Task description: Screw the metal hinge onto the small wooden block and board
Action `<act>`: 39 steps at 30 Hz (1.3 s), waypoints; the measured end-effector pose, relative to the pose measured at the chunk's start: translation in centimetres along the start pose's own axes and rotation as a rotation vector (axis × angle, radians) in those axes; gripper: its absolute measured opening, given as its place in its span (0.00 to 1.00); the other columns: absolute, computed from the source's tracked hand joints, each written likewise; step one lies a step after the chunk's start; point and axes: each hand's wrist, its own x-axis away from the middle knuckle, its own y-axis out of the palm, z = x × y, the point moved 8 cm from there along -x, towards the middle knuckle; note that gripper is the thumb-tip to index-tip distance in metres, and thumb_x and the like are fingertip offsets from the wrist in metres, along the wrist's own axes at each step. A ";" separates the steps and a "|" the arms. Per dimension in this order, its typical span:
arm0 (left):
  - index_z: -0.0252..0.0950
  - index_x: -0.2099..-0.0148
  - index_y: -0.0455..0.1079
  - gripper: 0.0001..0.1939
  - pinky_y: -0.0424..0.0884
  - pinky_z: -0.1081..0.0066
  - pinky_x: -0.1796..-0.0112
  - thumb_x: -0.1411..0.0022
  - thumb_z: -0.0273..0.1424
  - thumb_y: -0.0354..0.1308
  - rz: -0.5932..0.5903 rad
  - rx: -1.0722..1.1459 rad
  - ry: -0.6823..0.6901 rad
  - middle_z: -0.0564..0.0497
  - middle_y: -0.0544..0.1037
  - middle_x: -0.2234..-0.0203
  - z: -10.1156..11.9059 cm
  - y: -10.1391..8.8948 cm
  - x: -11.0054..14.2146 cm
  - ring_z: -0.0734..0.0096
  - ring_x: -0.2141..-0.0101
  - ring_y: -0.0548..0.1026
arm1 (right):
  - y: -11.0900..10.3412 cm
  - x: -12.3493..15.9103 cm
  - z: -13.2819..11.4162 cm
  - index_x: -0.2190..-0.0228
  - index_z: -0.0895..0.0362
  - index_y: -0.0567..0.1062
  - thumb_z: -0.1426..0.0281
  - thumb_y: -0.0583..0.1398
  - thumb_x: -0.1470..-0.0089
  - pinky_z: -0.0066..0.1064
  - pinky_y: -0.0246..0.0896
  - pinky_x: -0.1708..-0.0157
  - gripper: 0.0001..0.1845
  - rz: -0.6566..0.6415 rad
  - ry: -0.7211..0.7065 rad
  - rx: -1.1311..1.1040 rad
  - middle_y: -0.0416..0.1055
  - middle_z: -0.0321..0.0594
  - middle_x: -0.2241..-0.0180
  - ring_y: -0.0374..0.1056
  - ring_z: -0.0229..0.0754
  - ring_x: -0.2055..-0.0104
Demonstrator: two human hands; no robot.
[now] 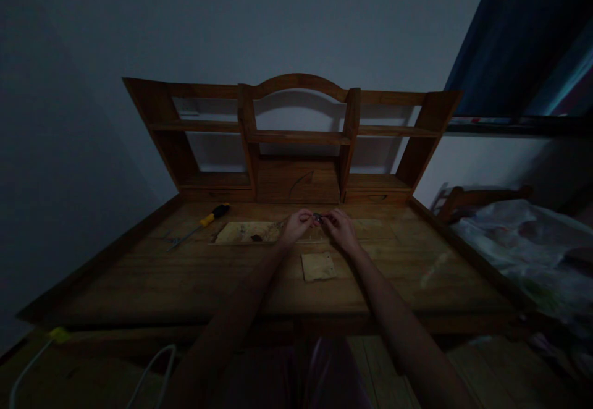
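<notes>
Over the middle of the wooden desk (pixel 185 279), my left hand (pixel 297 225) and my right hand (pixel 340 228) come close together, fingertips pinched. Between them is a small dark metallic piece (pixel 317 217), too small and dim to name; both hands' fingers grip it. A worn, pale strip (pixel 241 232) with dark marks runs along the desk behind and below the hands. Nearer to me lies a small square wooden board (pixel 319 267) with little holes near its right edge.
On the left lie a screwdriver (pixel 204 220) with a yellow and black handle and some small metal bits (pixel 173 240). A wooden shelf unit (pixel 299 137) stands at the desk's back. To the right are plastic bags (pixel 523 242); a white cable (pixel 152 359) hangs at lower left.
</notes>
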 end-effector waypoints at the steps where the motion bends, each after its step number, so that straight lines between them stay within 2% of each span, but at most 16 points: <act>1: 0.33 0.64 0.71 0.08 0.72 0.69 0.64 0.42 0.32 0.64 -0.002 0.004 0.000 0.48 0.81 0.73 -0.1 0.0 0.0 0.69 0.71 0.79 | 0.0 0.0 0.1 0.63 0.55 0.77 0.67 0.58 0.38 0.35 0.62 0.59 0.08 -0.001 0.009 -0.013 0.73 0.42 0.65 0.68 0.45 0.60; 14: 0.33 0.66 0.71 0.01 0.71 0.71 0.65 0.43 0.24 0.60 -0.009 0.012 -0.009 0.49 0.81 0.75 0.5 0.3 0.1 0.71 0.72 0.78 | 1.0 0.2 2.3 0.61 0.53 0.78 0.61 0.57 0.39 0.36 0.66 0.58 0.13 -0.004 0.195 -0.198 0.78 0.43 0.60 0.72 0.45 0.58; 23: 0.33 0.65 0.70 0.03 0.70 0.71 0.65 0.41 0.27 0.61 0.023 0.010 -0.014 0.49 0.81 0.74 0.0 0.1 -0.1 0.71 0.72 0.78 | 0.9 0.3 2.4 0.60 0.54 0.77 0.59 0.57 0.40 0.34 0.67 0.62 0.15 -0.024 0.246 -0.238 0.79 0.41 0.61 0.73 0.43 0.64; 39: 0.35 0.67 0.68 0.07 0.71 0.71 0.66 0.41 0.31 0.62 0.042 -0.018 0.016 0.51 0.79 0.76 0.5 -0.1 0.0 0.71 0.73 0.77 | 1.3 0.6 2.8 0.61 0.54 0.77 0.62 0.57 0.42 0.31 0.64 0.69 0.13 -0.057 0.279 -0.217 0.77 0.41 0.67 0.71 0.42 0.68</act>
